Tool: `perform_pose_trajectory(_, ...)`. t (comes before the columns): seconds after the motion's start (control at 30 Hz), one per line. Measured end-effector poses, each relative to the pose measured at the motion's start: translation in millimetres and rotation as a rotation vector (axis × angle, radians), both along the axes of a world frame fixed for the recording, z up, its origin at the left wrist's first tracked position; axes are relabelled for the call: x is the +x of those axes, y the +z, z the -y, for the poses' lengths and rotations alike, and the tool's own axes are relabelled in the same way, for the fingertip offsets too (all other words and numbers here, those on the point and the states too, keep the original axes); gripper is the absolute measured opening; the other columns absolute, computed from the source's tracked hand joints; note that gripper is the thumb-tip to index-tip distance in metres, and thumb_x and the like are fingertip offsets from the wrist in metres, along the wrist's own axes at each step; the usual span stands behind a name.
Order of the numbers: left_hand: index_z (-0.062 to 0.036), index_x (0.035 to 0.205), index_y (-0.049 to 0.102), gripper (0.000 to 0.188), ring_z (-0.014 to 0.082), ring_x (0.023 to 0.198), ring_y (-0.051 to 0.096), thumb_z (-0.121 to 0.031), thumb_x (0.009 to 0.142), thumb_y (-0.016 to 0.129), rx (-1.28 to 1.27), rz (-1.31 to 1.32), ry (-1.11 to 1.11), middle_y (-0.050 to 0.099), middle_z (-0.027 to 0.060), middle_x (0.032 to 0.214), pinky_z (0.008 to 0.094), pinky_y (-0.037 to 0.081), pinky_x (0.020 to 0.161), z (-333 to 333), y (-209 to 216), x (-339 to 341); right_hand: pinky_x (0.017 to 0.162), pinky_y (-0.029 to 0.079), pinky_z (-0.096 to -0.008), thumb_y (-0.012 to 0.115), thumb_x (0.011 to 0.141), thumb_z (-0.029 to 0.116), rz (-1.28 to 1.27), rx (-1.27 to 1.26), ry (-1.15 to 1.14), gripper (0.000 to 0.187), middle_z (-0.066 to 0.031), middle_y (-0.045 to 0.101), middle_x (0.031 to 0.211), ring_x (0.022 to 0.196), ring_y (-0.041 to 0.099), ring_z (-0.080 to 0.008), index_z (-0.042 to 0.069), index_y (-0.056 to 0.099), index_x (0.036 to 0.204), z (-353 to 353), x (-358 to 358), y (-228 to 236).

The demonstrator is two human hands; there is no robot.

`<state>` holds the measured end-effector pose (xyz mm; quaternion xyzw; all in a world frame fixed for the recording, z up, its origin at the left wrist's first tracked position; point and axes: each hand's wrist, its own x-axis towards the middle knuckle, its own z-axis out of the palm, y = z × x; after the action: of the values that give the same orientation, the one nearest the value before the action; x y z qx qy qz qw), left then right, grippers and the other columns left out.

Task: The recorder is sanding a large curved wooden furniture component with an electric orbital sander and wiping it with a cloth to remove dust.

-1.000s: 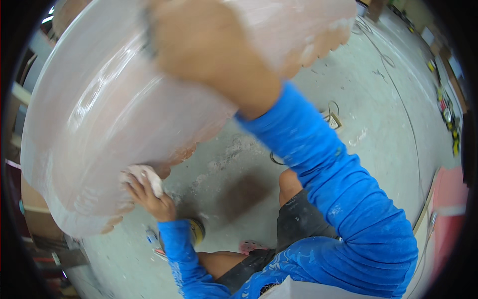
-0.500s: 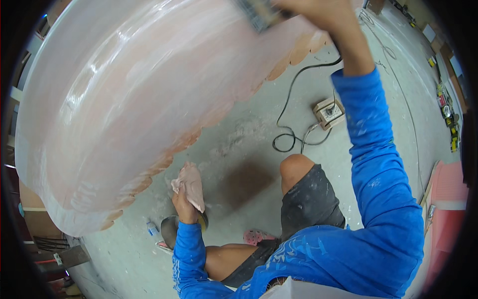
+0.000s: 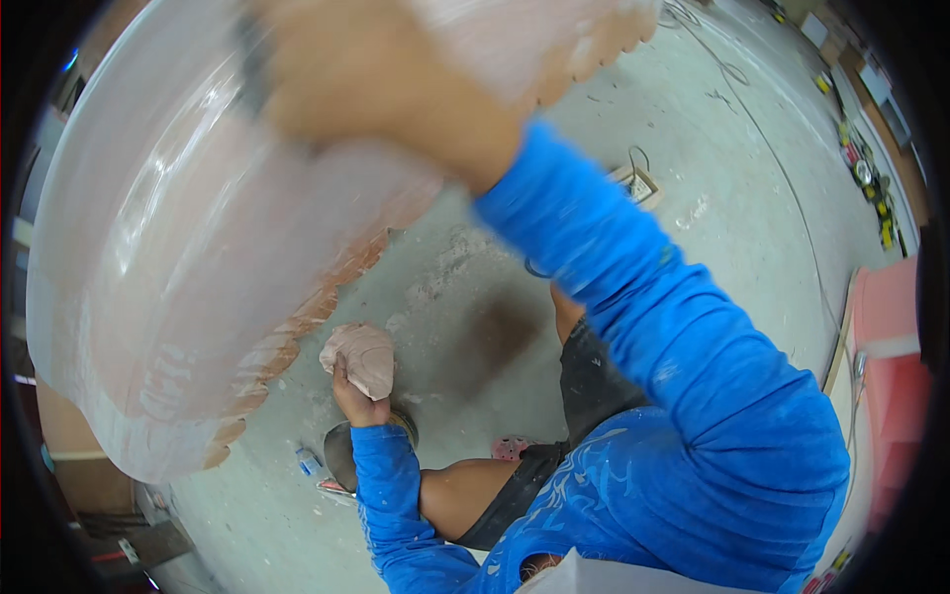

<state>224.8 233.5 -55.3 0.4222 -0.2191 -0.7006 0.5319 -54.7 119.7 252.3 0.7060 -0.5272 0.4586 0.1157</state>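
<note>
A large curved shell, glossy and coated in pale pink, fills the upper left, with a ragged orange-brown lower edge. My right hand is over its surface, smeared by motion. It grips a flat dark-grey spreader, whose blade is mostly hidden behind the fingers and seems to be at the shell. Lower down, beneath the ragged edge, my left hand holds up a mound of pink putty. Any board under the putty cannot be seen.
A dark round tin stands on the floor beside my left forearm, near a small bottle. Past my right sleeve sits a socket box with a cable. A pink moulded piece stands at the right; tools line the far right.
My right hand with the spreader has swept left across the shell from the top middle. My left hand has tilted the putty, so its broad face now shows.
</note>
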Motion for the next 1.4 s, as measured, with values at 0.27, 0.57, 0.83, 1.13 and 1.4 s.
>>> perform_pose_trajectory(0.27, -0.0034, 0.142, 0.046, 0.050, 0.0347, 0.124, 0.059, -0.033, 0.102, 0.046, 0.102, 0.086, 0.039, 0.058, 0.0160, 0.139, 0.0483, 0.050, 0.102, -13, 21, -22, 0.069, 0.058, -0.0473, 0.070, 0.075, 0.010, 0.130, -0.172, 0.117, 0.051, -0.0224, 0.057, 0.101, 0.082, 0.067, -0.0390, 0.021, 0.065, 0.124, -50, -4, -42)
perform_pose_trajectory(0.57, -0.0046, 0.144, 0.044, 0.056, 0.0377, 0.123, 0.058, -0.037, 0.099, 0.052, 0.082, 0.070, 0.064, 0.056, 0.0175, 0.139, 0.0521, 0.052, 0.097, -15, 13, -11, 0.095, 0.052, -0.0424, 0.074, 0.065, 0.018, 0.351, -0.090, -0.350, 0.078, -0.0263, 0.062, 0.113, 0.105, 0.063, -0.0412, 0.009, 0.053, 0.139, -2, -217, -55)
perform_pose_trajectory(0.83, -0.0042, 0.144, 0.044, 0.056, 0.0346, 0.124, 0.058, -0.037, 0.100, 0.052, 0.094, 0.092, 0.067, 0.057, 0.0170, 0.138, 0.0468, 0.052, 0.099, -34, 89, -83, 0.098, 0.050, -0.0421, 0.071, 0.068, 0.024, 0.348, 0.100, -0.387, 0.080, -0.0324, 0.064, 0.117, 0.110, 0.062, -0.0454, 0.005, 0.049, 0.143, 23, -263, -2)
perform_pose_trajectory(1.13, -0.0060, 0.142, 0.048, 0.051, 0.0332, 0.121, 0.060, -0.036, 0.101, 0.049, 0.079, 0.189, -0.056, 0.058, 0.0138, 0.138, 0.0513, 0.053, 0.095, 5, 77, -140, 0.078, 0.054, -0.0480, 0.070, 0.076, 0.011, 0.288, -0.212, 0.248, 0.044, -0.0191, 0.055, 0.107, 0.098, 0.061, -0.0374, 0.024, 0.068, 0.118, -28, -72, -69)
perform_pose_trajectory(1.4, -0.0033, 0.142, 0.047, 0.052, 0.0340, 0.123, 0.059, -0.035, 0.101, 0.049, 0.082, 0.181, -0.035, 0.058, 0.0154, 0.137, 0.0491, 0.051, 0.098, -21, 73, -109, 0.078, 0.051, -0.0454, 0.077, 0.067, 0.017, 0.508, -0.352, 0.141, 0.056, -0.0154, 0.060, 0.107, 0.098, 0.058, -0.0367, 0.019, 0.065, 0.121, -5, -200, -119)
